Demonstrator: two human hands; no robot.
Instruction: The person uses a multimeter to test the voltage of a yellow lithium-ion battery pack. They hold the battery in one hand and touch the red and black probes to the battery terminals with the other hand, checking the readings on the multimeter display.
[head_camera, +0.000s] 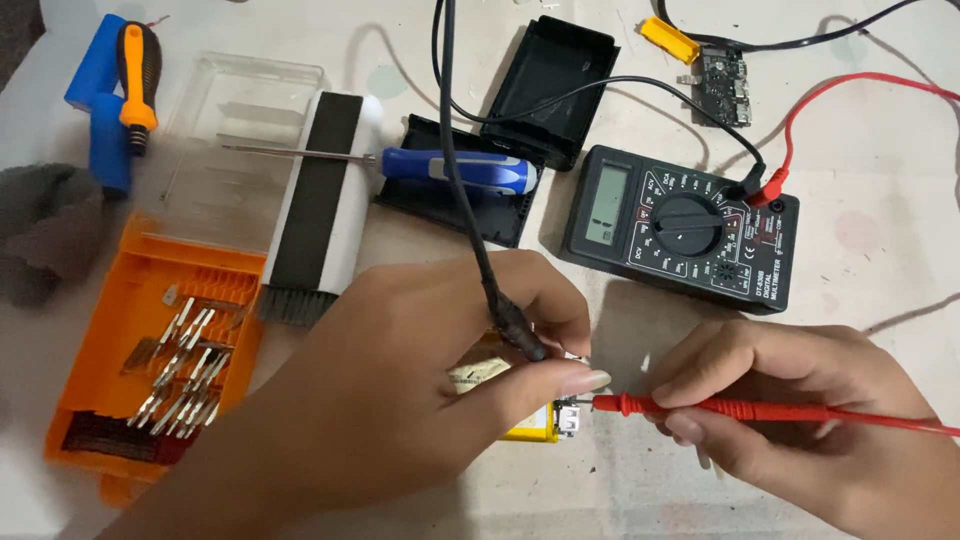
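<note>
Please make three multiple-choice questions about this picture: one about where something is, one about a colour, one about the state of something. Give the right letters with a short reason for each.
1. Where does the blue-handled screwdriver lie?
A. across the black case half
B. inside the orange bit tray
C. on the multimeter

2. What colour is the probe in the right hand?
A. black
B. red
C. yellow

3. What does the multimeter screen show?
A. large bright digits
B. a cracked glass
C. no reading that can be made out

Answers:
1 A, its handle rests over the open black shell left of the meter.
2 B, the red probe runs from those fingers toward the small connector.
3 C, the grey display looks blank from this view.
</note>
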